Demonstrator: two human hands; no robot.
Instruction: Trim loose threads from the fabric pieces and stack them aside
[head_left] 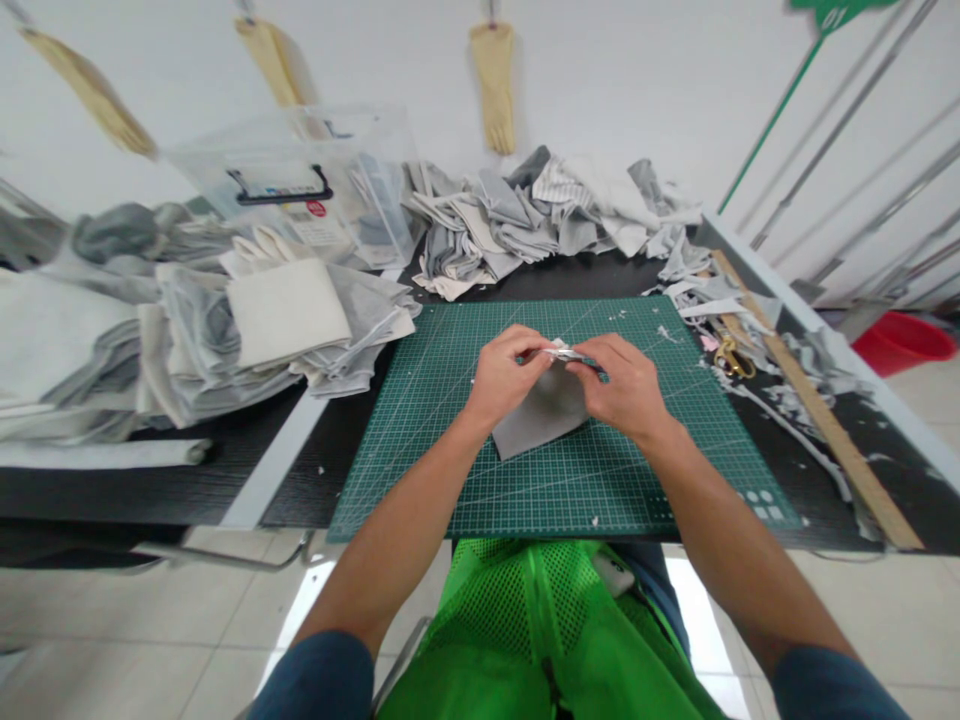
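Over the green cutting mat (pixel 420 450), both hands meet at the top edge of a grey piece of fabric (pixel 536 415). My left hand (pixel 510 372) is closed in a pinch on that edge, where a bit of white material shows at the fingertips. Closed in my right hand (pixel 624 385) is a small shiny metal tool (pixel 566 354) with a dark handle part; its exact kind is too small to make out. The tool's tip touches or nearly touches the white bit by the left fingertips. The fabric hangs below the hands, its lower part close to the mat.
Folded grey and cream fabric (pixel 289 312) is stacked at left, with a clear plastic bin (pixel 277 170) behind. More fabric pieces (pixel 517 215) lie along the back. Gold-handled scissors (pixel 733 358), a wooden ruler (pixel 832 420) and scraps lie at right. Yellow gloves (pixel 495 90) hang on the wall.
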